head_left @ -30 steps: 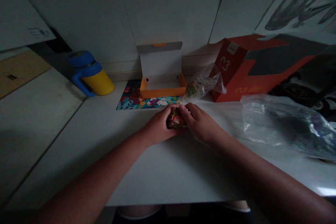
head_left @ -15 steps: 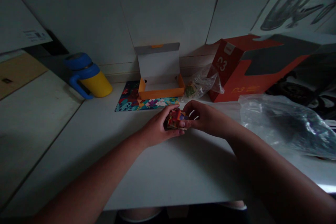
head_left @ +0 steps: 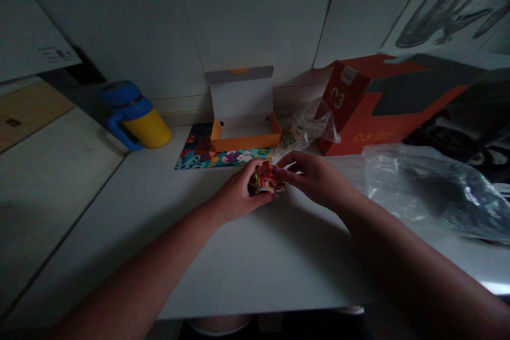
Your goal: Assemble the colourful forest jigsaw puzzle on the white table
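Above the white table, my left hand (head_left: 238, 191) is wrapped round a small stack of colourful puzzle pieces (head_left: 266, 183), with its thumb at the near side. My right hand (head_left: 308, 174) is closed in a pinch at the stack's upper right, thumb and forefinger on a red-orange puzzle piece (head_left: 269, 170). How firmly it grips that piece is hard to see. Just beyond the hands lies a colourful picture sheet (head_left: 195, 151) with leaves and animals. An orange box (head_left: 245, 143) stands partly on it, lid raised, white inside.
A clear bag (head_left: 305, 130) with pieces inside lies right of the orange box. Behind it stands a large red-orange carton (head_left: 346, 111). Another clear plastic bag (head_left: 422, 186) spreads over the table's right side. A blue and yellow mug (head_left: 145, 125) leans at back left.
My right hand's thumb and fingers have moved up from the stack's near right side to its top right. The red-orange piece on top has shifted. My left hand stays put.
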Demonstrator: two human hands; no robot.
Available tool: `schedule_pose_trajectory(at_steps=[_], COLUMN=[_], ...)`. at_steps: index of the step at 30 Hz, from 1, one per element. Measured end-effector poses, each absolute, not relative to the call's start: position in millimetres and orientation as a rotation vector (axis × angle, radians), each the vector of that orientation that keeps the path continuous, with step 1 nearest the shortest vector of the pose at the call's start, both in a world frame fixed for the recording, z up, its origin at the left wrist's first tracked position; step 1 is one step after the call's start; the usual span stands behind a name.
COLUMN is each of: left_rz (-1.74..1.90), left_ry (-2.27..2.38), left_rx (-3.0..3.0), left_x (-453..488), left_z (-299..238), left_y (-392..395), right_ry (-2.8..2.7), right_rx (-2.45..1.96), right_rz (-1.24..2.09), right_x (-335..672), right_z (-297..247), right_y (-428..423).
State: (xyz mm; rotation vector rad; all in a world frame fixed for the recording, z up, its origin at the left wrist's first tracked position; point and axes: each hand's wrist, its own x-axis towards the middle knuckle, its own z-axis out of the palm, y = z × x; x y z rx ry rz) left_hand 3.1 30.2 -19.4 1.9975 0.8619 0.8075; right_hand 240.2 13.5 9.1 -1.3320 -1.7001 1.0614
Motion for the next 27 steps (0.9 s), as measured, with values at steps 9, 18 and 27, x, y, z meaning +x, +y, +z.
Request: schedule_pose_trajectory(at_steps=[9, 18, 27], left_rz=[1.001, 1.232, 1.364], left_ry=[0.807, 0.852, 1.004], left_rx=[2.011, 2.025, 1.464], left_x=[-2.9, -4.8, -65.4], left_z=[-8.5, 20.0, 21.9], left_y=[31.7, 11.8, 40.9], right_ry=[-1.357, -1.784, -2.249], right_rx=[-1.005, -1.008, -1.020], right_rz=[1.005, 0.657, 0.430], right_x=[238.2, 223.9, 254.4], right_z=[15.7, 23.8, 31.8], right_y=[15.3, -13.1, 9.3])
